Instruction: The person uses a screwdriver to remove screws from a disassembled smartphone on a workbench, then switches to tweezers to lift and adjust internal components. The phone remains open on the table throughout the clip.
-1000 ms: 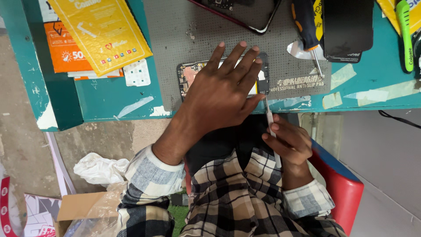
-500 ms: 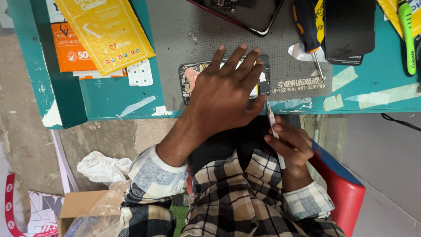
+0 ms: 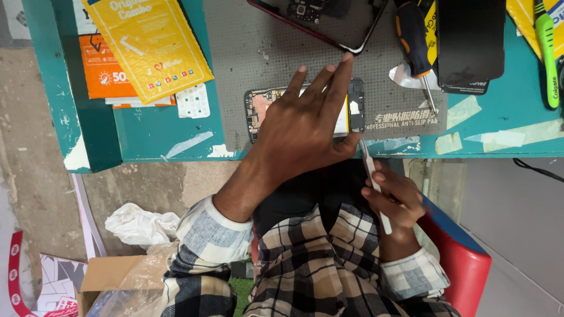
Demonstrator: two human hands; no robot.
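The opened black smartphone with bare circuit boards (image 3: 261, 111) lies flat under my left hand (image 3: 305, 126), fingers spread, palm pressing it onto the grey dotted mat (image 3: 247, 53). My right hand (image 3: 393, 199) pinches a thin white pry tool (image 3: 372, 176), tip at the phone's near corner.

Yellow packet (image 3: 150, 44), screwdriver (image 3: 414, 41), crumpled cloth (image 3: 141, 226)

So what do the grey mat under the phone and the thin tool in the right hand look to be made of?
Grey mat: looks like matte rubber or silicone, going by its dotted grid texture and lack of shine. Thin tool in the right hand: pale and smooth, flat like a blade; whether it is plastic or metal is unclear.
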